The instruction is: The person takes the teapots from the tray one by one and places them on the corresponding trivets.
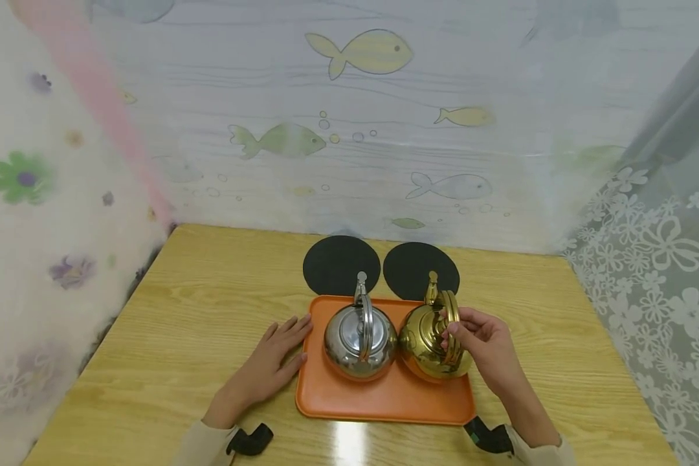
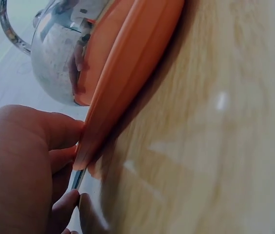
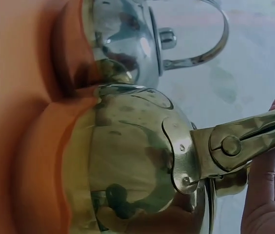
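Note:
A gold kettle (image 1: 428,343) and a silver kettle (image 1: 355,349) stand side by side on an orange tray (image 1: 349,400). My right hand (image 1: 482,343) holds the gold kettle's raised handle (image 1: 453,323), the thumb on the near side. In the right wrist view, fingers (image 3: 274,180) show beyond that handle, partly hidden by it. My left hand (image 1: 270,362) lies at the tray's left edge, fingers extended on the rim. The left wrist view has the thumb and fingers of this hand (image 2: 20,165) touching the tray's side (image 2: 123,83), with the silver kettle (image 2: 57,53) behind it.
Two black round mats, one left (image 1: 340,265) and one right (image 1: 422,268), lie just behind the tray on the wooden table (image 1: 210,285). Both spouts reach over them. A fish-patterned curtain (image 1: 349,129) hangs at the table's back edge; lace fabric (image 1: 664,310) borders the right side.

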Motion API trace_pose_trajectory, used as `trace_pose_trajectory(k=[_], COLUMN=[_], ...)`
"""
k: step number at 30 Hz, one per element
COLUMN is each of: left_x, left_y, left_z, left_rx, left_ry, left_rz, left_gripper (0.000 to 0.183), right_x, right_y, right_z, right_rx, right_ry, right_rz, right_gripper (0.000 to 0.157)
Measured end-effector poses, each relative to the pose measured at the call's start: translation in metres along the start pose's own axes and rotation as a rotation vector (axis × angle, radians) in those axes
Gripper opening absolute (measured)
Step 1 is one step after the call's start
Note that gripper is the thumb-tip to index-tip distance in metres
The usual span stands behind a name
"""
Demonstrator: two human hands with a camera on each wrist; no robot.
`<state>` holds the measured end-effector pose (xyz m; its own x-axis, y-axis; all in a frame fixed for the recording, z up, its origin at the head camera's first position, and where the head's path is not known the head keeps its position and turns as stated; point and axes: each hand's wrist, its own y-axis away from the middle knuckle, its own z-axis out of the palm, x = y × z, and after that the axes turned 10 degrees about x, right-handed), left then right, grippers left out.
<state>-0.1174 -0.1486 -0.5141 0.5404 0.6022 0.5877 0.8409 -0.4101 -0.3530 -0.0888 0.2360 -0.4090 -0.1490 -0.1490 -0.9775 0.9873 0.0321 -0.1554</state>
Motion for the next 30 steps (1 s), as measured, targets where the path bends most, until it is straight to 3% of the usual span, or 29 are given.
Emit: trace_pose_trajectory(k=[11, 17, 23, 30], left_x=[-0.0061, -0.0047, -0.0042, -0.0046], left_y=[0.0047, 0.0034, 0.0036, 0.0023], left_z=[0.0057, 0.0053, 0.0063, 0.0071], left_rx=[0.035, 0.034, 0.027, 0.070], left_ry=[-0.033, -0.033, -0.042, -0.049], left_rz=[0.034, 0.030, 0.020, 0.058], left_gripper=[0.052, 0.052, 0.052, 0.051], right_x=[0.0049, 0.0042, 0.0018, 0.0020], right_y=[-0.0031, -0.0023, -0.0031, -0.0046], right_z=[0.0015, 0.0017, 0.0005, -0.0004], right_rx=[-0.046, -0.010, -0.034, -0.036], right_ry=[-0.103, -0.096, -0.086, -0.076], right_rz=[-0.054, -0.033, -0.028, -0.031], right_gripper=[0.027, 0.027, 0.028, 0.026])
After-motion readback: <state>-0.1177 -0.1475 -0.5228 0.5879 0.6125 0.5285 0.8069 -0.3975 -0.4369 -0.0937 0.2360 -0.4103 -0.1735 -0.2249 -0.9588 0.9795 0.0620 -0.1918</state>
